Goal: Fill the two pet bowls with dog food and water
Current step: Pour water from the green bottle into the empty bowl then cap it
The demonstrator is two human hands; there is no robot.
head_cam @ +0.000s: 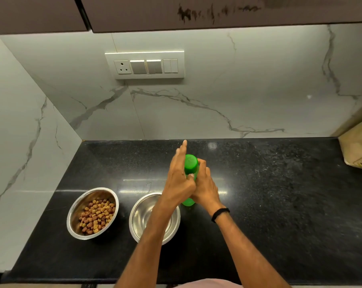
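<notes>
Now we grip the upright green bottle (190, 165) with our right hand (205, 187), left hand (179, 179) loose-fingered against its cap, just right of the empty bowl (141, 217); the kibble bowl (93, 213) sits left on the bench (280, 194).

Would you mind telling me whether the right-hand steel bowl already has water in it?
No: the right steel bowl shows only bare, dry metal, while the left bowl holds kibble.
</notes>
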